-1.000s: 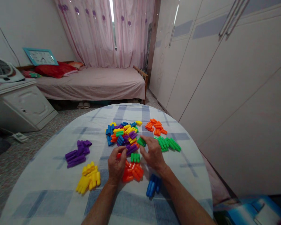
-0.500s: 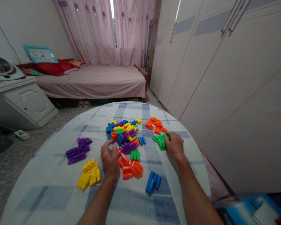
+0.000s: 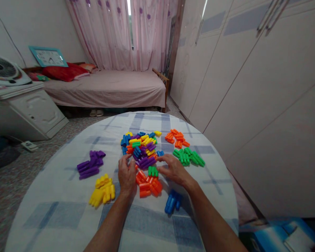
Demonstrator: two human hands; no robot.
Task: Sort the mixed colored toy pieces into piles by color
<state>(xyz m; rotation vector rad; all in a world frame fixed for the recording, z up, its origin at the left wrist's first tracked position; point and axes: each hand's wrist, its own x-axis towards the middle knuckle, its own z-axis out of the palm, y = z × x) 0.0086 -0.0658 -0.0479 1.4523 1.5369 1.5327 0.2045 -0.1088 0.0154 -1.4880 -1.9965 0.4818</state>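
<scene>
A mixed pile of colourful plastic building blocks [image 3: 144, 145], each like several joined tubes, lies mid-table. My left hand [image 3: 127, 175] rests at the pile's near left edge, thumb and fingers apart, with no block seen in it. My right hand [image 3: 174, 171] reaches in from the right, fingers apart. Its thumb is close to a green block [image 3: 153, 171] and its fingertips are by a blue block [image 3: 160, 153]; whether they touch is unclear. Between my hands lies a group of orange blocks [image 3: 148, 185]. Right of the pile, green blocks [image 3: 189, 156] form a separate group.
Purple blocks [image 3: 91, 164] and yellow blocks [image 3: 103, 192] lie to the left. Blue blocks [image 3: 172, 202] sit by my right forearm, and more orange blocks [image 3: 176, 137] at the far right. A checked cloth covers the round table [image 3: 60, 224]. Wardrobes [image 3: 252, 105] stand to the right.
My right hand has moved left from the green group to the near right side of the mixed pile. More green blocks now show in that group. My left hand stays beside the pile.
</scene>
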